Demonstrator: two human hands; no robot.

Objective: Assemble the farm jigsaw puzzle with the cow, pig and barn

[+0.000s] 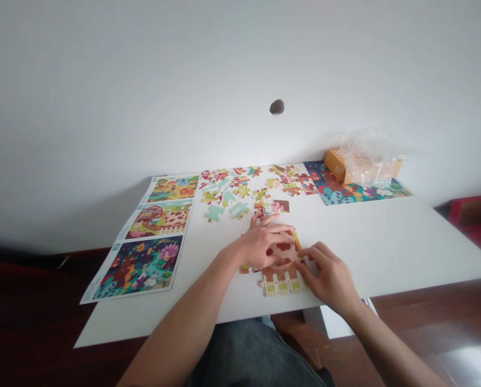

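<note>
Joined puzzle section (284, 277): on tbl, right under L hand & just L of R fingertips; brown-patched cow w/ white fence along near edge, yellow strip on R edge. Part hidden by hand.
L hand (267, 241): palm down across upper/L part of section, fingers spread, touching it; no pinch seen.
R hand (328, 271): at section's R edge, fingers bent, thumb & fingertips close tog. Can't tell if pinching a pc or only pressing the edge.
Green-brown pc (246, 269): pokes out below L wrist, beside section; can't tell if joined.
Pig pc (281, 206): pink on brown, just beyond L fingers.
Pale-green pcs (238, 209): loose, beyond & left of L hand, near.
Far loose pcs (292, 181): past pig pc, mixed red/green/brown, some overlapping.
Picture sheet (165, 219): well left of L hand, 3 printed scenes in a column; middle one has cow & fence; near corner overhangs tbl edge.
Dark-blue picture (329, 194): flat, beyond & right of R hand, well apart.
Orange box (334, 164): on that picture, partly behind bag.
Clear plastic bag (372, 162): crumpled, against box, far right of both hands.
White tbl (389, 236): under all of it, bare stretch right of R hand.
Wall (143, 86): behind tbl, w/ dark hole (276, 107) high beyond hands.
Jeans (244, 352): below tbl edge, betw. forearms.
</note>
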